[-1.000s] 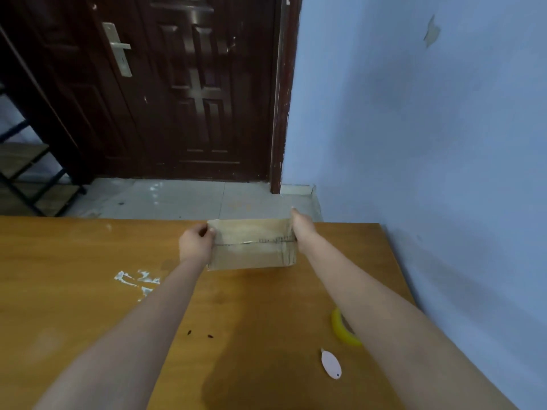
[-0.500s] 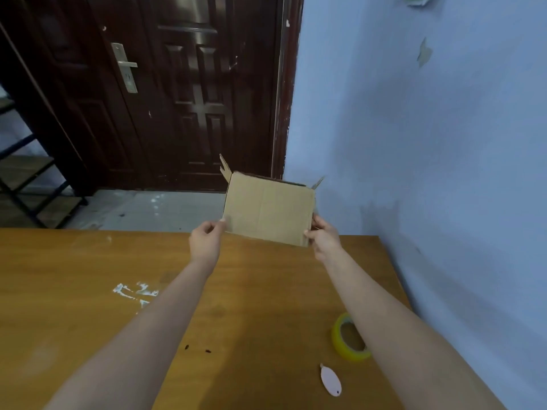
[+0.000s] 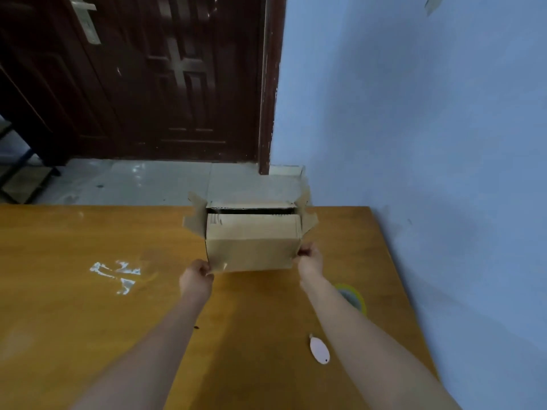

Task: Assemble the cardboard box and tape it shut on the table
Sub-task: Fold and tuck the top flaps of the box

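Observation:
A small brown cardboard box stands on the wooden table near its far edge. Its near top flap is folded down, a dark gap shows behind it, and two side flaps stick out left and right. My left hand grips the box's lower left corner. My right hand grips the lower right corner. A roll of yellow-green tape lies on the table, partly hidden behind my right forearm.
A small pale pink oval cutter lies on the table to the right of my right forearm. White scraps of tape residue mark the tabletop at left. A blue wall runs along the table's right side; a dark door stands beyond.
The box was lifted off the table, turned in the air and set back down, its partly open top now up. Both hands moved from its sides to its lower corners.

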A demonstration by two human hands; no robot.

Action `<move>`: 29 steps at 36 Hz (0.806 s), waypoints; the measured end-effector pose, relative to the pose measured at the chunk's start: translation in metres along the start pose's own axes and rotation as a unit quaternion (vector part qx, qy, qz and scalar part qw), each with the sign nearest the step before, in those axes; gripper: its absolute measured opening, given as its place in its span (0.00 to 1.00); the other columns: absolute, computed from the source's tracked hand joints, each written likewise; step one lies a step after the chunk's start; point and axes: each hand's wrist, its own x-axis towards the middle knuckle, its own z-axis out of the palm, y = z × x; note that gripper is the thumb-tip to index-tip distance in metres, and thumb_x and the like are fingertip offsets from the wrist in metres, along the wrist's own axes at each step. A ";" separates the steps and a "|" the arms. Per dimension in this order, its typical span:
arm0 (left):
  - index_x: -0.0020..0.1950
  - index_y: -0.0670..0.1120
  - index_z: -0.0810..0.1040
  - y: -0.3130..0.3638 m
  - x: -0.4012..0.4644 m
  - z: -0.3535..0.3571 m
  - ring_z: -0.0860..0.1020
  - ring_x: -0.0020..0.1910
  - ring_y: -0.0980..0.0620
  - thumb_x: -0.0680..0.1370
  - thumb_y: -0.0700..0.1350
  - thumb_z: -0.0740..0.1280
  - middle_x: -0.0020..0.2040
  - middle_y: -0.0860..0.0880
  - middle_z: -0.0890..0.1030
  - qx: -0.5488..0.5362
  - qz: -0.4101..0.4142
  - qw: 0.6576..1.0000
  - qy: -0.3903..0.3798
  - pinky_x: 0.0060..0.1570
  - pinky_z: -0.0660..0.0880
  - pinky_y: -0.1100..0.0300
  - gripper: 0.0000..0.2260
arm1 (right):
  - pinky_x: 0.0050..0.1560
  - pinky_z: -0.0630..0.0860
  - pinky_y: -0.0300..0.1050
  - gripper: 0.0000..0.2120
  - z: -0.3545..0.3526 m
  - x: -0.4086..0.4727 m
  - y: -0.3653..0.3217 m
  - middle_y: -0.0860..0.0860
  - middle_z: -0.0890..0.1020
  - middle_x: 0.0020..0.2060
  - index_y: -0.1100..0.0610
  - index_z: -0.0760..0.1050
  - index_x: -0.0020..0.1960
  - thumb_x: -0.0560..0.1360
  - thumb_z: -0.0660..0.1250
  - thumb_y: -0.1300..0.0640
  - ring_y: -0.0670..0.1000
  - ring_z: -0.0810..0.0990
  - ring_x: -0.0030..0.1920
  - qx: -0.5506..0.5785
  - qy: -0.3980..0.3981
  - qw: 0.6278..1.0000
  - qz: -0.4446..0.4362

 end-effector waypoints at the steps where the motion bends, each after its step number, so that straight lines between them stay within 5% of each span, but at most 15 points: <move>1: 0.51 0.42 0.77 -0.005 -0.001 0.003 0.73 0.37 0.45 0.76 0.35 0.65 0.45 0.44 0.77 0.008 -0.012 1.000 -0.019 0.37 0.73 0.53 0.05 | 0.34 0.65 0.41 0.15 0.001 0.001 0.007 0.51 0.73 0.34 0.55 0.64 0.36 0.71 0.58 0.74 0.49 0.67 0.35 -0.010 0.000 1.000 0.011; 5: 0.67 0.41 0.73 -0.026 0.001 0.010 0.78 0.50 0.42 0.77 0.38 0.67 0.63 0.42 0.77 0.052 -0.051 0.988 -0.139 0.45 0.76 0.52 0.19 | 0.42 0.66 0.44 0.12 0.003 0.004 0.040 0.52 0.73 0.38 0.56 0.67 0.41 0.74 0.57 0.72 0.53 0.69 0.39 -0.053 -0.027 0.996 0.064; 7: 0.70 0.40 0.70 -0.036 0.002 0.013 0.74 0.62 0.40 0.76 0.36 0.67 0.70 0.42 0.71 0.053 -0.061 0.979 -0.188 0.57 0.74 0.47 0.22 | 0.49 0.64 0.43 0.09 0.003 0.004 0.052 0.52 0.73 0.40 0.57 0.68 0.44 0.76 0.56 0.70 0.54 0.69 0.42 -0.064 -0.039 0.994 0.079; 9: 0.71 0.40 0.68 -0.042 0.002 0.014 0.69 0.68 0.41 0.76 0.34 0.67 0.73 0.43 0.66 0.036 -0.077 0.974 -0.208 0.64 0.70 0.47 0.23 | 0.45 0.62 0.47 0.12 0.003 0.003 0.058 0.50 0.73 0.39 0.54 0.68 0.41 0.77 0.57 0.69 0.53 0.70 0.41 -0.075 -0.043 0.993 0.074; 15: 0.75 0.42 0.63 -0.045 0.006 0.001 0.71 0.67 0.42 0.79 0.36 0.62 0.73 0.43 0.66 0.124 -0.052 0.963 -0.232 0.61 0.71 0.51 0.24 | 0.50 0.70 0.49 0.10 -0.008 0.003 0.059 0.52 0.77 0.42 0.59 0.74 0.46 0.77 0.57 0.69 0.53 0.73 0.45 -0.084 -0.060 0.994 0.039; 18: 0.76 0.43 0.60 -0.040 0.012 -0.020 0.77 0.53 0.45 0.80 0.38 0.61 0.71 0.42 0.69 0.200 -0.018 0.958 -0.207 0.50 0.75 0.53 0.24 | 0.50 0.71 0.47 0.12 -0.022 0.007 0.052 0.53 0.77 0.46 0.58 0.75 0.50 0.77 0.57 0.70 0.53 0.74 0.48 -0.099 -0.019 0.995 0.021; 21: 0.75 0.44 0.61 -0.036 0.023 -0.043 0.70 0.34 0.54 0.81 0.40 0.61 0.58 0.42 0.78 0.202 -0.003 0.962 -0.182 0.43 0.74 0.51 0.23 | 0.46 0.70 0.43 0.13 -0.039 0.016 0.033 0.53 0.78 0.46 0.59 0.77 0.54 0.75 0.61 0.71 0.53 0.75 0.47 -0.090 0.031 0.995 0.010; 26: 0.68 0.41 0.72 -0.021 0.035 -0.077 0.76 0.55 0.39 0.80 0.40 0.61 0.64 0.39 0.76 0.075 -0.015 0.996 -0.050 0.50 0.73 0.50 0.16 | 0.41 0.71 0.40 0.10 -0.054 0.023 -0.024 0.52 0.79 0.47 0.54 0.76 0.49 0.76 0.61 0.67 0.51 0.77 0.45 -0.061 0.068 0.994 -0.060; 29: 0.61 0.40 0.77 0.003 0.042 -0.097 0.77 0.53 0.38 0.79 0.41 0.61 0.57 0.37 0.79 -0.108 -0.028 0.991 0.073 0.49 0.73 0.49 0.13 | 0.34 0.68 0.37 0.08 -0.049 0.018 -0.063 0.52 0.79 0.44 0.55 0.76 0.48 0.77 0.61 0.65 0.50 0.75 0.42 -0.073 0.067 0.985 -0.139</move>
